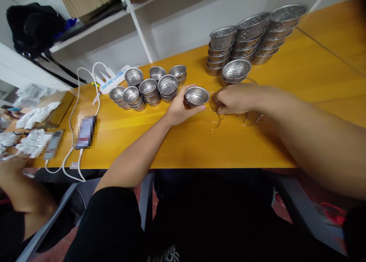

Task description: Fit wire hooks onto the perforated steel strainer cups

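Observation:
My left hand [179, 109] is closed round a small perforated metal cup [197, 96], which stands upright with its open top facing up. Just to its right, my right hand [233, 98] has its fingers pinched on a thin curved wire [219, 119]. More loose curved wires [251, 121] lie on the table beneath and beside that hand. Behind it sits a short stack of wider perforated cups [236, 71]. Left of my left hand, several small perforated cups [148, 87] stand in groups of short stacks.
Tall stacks of perforated cups [248, 37] stand at the back right of the wooden table [183, 151]. A white power strip [116, 79], cables and a phone [85, 132] lie to the left. Another person's arm [20, 186] reaches in at far left, near white plastic bags [34, 142].

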Action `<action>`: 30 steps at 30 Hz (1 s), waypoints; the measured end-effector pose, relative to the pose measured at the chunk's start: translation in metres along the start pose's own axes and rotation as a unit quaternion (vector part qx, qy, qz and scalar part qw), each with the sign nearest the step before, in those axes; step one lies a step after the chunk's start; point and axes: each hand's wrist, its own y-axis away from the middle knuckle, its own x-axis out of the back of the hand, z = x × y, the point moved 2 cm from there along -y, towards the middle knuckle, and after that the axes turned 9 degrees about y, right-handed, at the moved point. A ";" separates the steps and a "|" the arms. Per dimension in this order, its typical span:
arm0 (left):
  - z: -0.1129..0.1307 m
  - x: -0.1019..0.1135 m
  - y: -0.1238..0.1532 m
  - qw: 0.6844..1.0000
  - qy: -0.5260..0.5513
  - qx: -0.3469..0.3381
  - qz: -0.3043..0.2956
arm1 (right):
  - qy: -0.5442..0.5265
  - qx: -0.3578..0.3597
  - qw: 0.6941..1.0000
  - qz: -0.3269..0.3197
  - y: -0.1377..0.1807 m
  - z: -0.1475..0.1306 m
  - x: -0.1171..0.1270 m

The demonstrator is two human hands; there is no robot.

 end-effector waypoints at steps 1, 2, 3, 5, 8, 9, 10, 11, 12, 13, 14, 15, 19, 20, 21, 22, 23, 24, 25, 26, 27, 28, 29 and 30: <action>0.001 0.000 0.000 1.000 0.004 0.002 0.001 | 0.003 0.000 1.000 0.005 0.000 0.000 0.000; 0.002 0.000 0.000 1.000 0.008 0.004 0.000 | 0.004 0.002 1.000 0.010 0.000 0.000 -0.001; 0.002 0.000 0.000 1.000 0.011 0.007 -0.001 | 0.004 0.004 1.000 0.017 0.000 0.000 -0.003; 0.003 0.000 -0.001 1.000 0.016 0.008 -0.002 | 0.001 0.011 1.000 0.029 -0.002 0.002 -0.007; 0.001 -0.001 -0.001 1.000 0.026 0.002 0.001 | -0.015 0.012 0.999 0.045 -0.003 0.006 -0.012; 0.001 -0.001 -0.001 1.000 0.027 0.000 0.001 | -0.024 0.010 0.998 0.055 -0.003 0.009 -0.013; 0.000 -0.001 -0.001 1.000 0.026 -0.001 0.003 | -0.033 0.009 0.997 0.067 -0.003 0.011 -0.013; -0.001 -0.001 -0.001 1.000 0.024 -0.003 0.004 | -0.040 0.008 0.996 0.082 -0.002 0.013 -0.012; -0.001 -0.001 -0.001 1.000 0.022 -0.005 0.005 | -0.046 0.009 0.994 0.097 -0.001 0.015 -0.011; -0.002 0.000 -0.002 1.000 0.020 -0.007 0.006 | -0.050 0.008 0.993 0.109 0.001 0.018 -0.010; -0.002 0.000 -0.002 1.000 0.021 -0.010 0.008 | -0.052 0.006 0.992 0.119 0.002 0.020 -0.008; -0.002 -0.001 -0.002 1.000 0.023 -0.013 0.008 | -0.056 0.002 0.990 0.126 0.003 0.022 -0.008; 0.003 -0.002 -0.003 0.999 0.036 -0.016 0.004 | -0.104 0.013 0.982 0.157 0.004 0.029 -0.008; 0.005 -0.002 -0.003 0.999 0.038 -0.015 0.006 | -0.121 0.022 0.978 0.171 0.003 0.030 -0.009; 0.006 -0.001 -0.003 0.999 0.038 -0.015 0.011 | -0.138 0.029 0.972 0.188 0.001 0.031 -0.010; 0.008 -0.001 -0.002 0.999 0.035 -0.014 0.017 | -0.156 0.035 0.965 0.209 0.000 0.032 -0.010; 0.010 0.000 -0.002 0.999 0.031 -0.010 0.021 | -0.171 0.040 0.957 0.231 0.000 0.033 -0.011; 0.011 0.000 -0.002 0.999 0.027 -0.005 0.024 | -0.183 0.044 0.949 0.253 0.000 0.033 -0.011; 0.011 0.001 -0.002 0.999 0.026 0.001 0.023 | -0.191 0.045 0.942 0.274 0.001 0.033 -0.010; 0.011 0.001 -0.002 0.999 0.027 0.007 0.022 | -0.194 0.045 0.935 0.293 0.002 0.033 -0.008; 0.010 0.002 -0.003 0.999 0.030 0.010 0.020 | -0.195 0.042 0.930 0.308 0.004 0.032 -0.007; 0.009 0.002 -0.003 0.999 0.034 0.011 0.019 | -0.195 0.036 0.926 0.321 0.007 0.031 -0.004; 0.008 0.002 -0.003 0.999 0.039 0.010 0.019 | -0.196 0.029 0.924 0.328 0.009 0.029 -0.002; 0.007 0.002 -0.003 0.999 0.044 0.008 0.018 | -0.199 0.020 0.923 0.330 0.012 0.027 0.001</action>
